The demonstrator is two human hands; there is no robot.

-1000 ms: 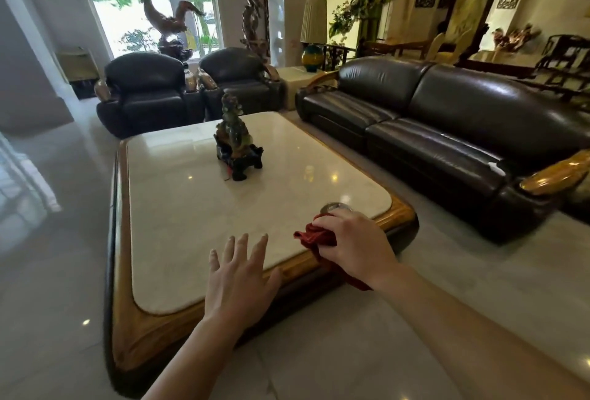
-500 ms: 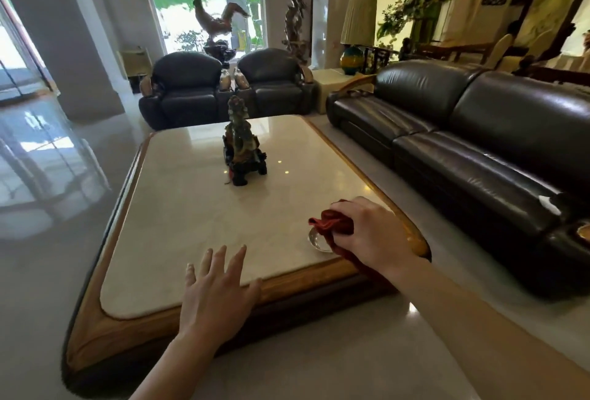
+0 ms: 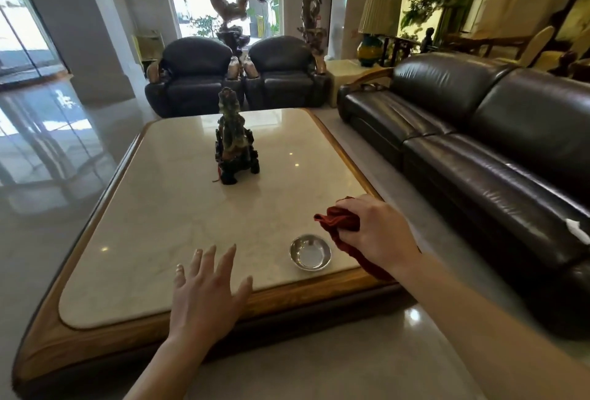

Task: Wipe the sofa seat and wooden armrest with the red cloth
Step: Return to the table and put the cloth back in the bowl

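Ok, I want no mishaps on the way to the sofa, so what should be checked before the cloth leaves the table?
1. Red cloth in hand: ok, the right hand is closed on it, bunched.
2. Left hand free: ok, open with fingers spread, holding nothing.
3. Metal bowl clear of the cloth: cannot tell; it sits right beside the hanging cloth, near the table edge.
4. Figurine out of the way: ok, it stands further back on the table, apart from both hands.
5. Sofa seat free of objects: ok where visible.
6. Wooden armrest reachable: cannot tell; only the far one shows.
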